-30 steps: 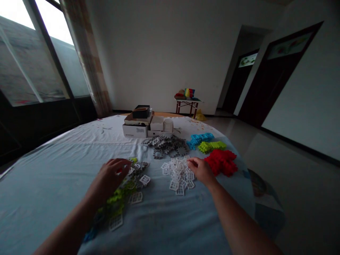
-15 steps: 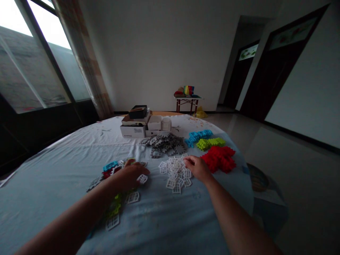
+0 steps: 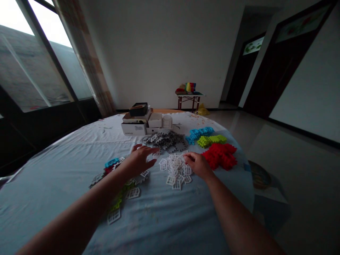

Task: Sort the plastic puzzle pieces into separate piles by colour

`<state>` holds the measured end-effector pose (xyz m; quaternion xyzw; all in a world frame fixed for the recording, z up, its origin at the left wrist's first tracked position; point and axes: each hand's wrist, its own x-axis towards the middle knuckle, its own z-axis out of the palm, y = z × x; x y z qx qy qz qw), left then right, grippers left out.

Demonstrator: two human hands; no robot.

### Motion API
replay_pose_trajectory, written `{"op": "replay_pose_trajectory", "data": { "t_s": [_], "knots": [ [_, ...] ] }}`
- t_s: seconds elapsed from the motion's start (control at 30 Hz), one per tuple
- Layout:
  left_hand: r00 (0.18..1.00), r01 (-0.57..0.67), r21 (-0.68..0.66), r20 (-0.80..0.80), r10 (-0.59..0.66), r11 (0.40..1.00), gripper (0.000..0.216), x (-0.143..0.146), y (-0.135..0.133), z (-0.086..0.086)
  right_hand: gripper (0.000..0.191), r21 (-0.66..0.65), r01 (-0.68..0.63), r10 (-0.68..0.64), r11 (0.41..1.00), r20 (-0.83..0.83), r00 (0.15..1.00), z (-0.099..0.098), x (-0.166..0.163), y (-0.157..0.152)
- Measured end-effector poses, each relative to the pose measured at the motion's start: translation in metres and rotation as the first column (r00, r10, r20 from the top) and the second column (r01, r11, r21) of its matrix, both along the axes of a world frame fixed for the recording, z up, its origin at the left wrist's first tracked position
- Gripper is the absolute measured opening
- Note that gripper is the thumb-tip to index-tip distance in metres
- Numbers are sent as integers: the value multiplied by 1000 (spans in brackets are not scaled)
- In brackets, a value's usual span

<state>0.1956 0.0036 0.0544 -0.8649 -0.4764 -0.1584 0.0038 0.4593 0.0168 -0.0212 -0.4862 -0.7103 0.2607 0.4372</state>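
Observation:
My left hand (image 3: 140,160) hovers over the table with fingers spread, between a mixed heap of coloured and white lattice pieces (image 3: 119,187) and a pile of white pieces (image 3: 175,170). One white piece (image 3: 156,154) lies right at its fingertips. My right hand (image 3: 198,165) rests with bent fingers on the right edge of the white pile; whether it grips a piece is hidden. Sorted piles lie beyond: grey (image 3: 166,140), blue (image 3: 199,132), green (image 3: 212,140), red (image 3: 221,156).
A round table under a pale cloth (image 3: 61,166) carries everything. Stacked white and dark boxes (image 3: 139,121) stand at its far side. A small table with colourful things (image 3: 189,95) stands by the back wall. Dark doors are at right, windows at left, a low object (image 3: 260,177) on the floor.
My left hand has moved from the mixed heap up and right toward the white pile, with its fingers now spread. My right hand has stayed on the white pile's edge.

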Motion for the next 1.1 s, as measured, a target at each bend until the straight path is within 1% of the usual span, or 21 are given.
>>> {"op": "replay_pose_trajectory", "data": {
  "t_s": [0.1,0.17,0.23,0.37,0.5,0.6,0.77,0.9,0.97,1.03,1.1],
  "knots": [
    [996,23,52,89,-27,998,51,18,4,-1,29,-14,-9,9,1000,-16,1000,0,2,1],
    [995,25,60,93,-31,998,54,19,6,-3,29,-15,-8,8,1000,-18,1000,-1,3,2],
    [998,9,37,58,-11,999,47,12,7,-4,29,-11,-3,2,1000,-17,1000,-3,3,4],
    [997,-16,-78,-74,11,997,33,-18,7,-11,27,10,0,1,1000,-14,1000,-7,3,6],
    [983,-5,-184,-179,-29,983,35,-43,2,-21,26,19,-11,11,1000,4,1000,-5,1,4],
    [974,-1,-235,-219,-52,972,42,-47,-2,-25,25,3,-6,6,1000,18,1000,-5,0,2],
    [961,7,-288,-264,-86,958,49,-38,0,-25,25,-9,7,-6,1000,28,1000,-7,0,2],
    [957,26,-279,-270,-105,960,42,-31,3,-26,25,-9,7,-7,1000,28,1000,-9,0,3],
    [961,31,-260,-258,-101,965,41,-32,3,-26,25,-4,5,-5,1000,30,1000,-9,0,4],
    [970,3,-243,-234,-61,970,43,-34,2,-24,24,-2,3,-3,1000,33,999,-9,0,4],
    [985,-40,-226,-174,0,973,42,-37,1,-23,25,-7,0,0,1000,32,999,-8,-1,3]
  ]
}}
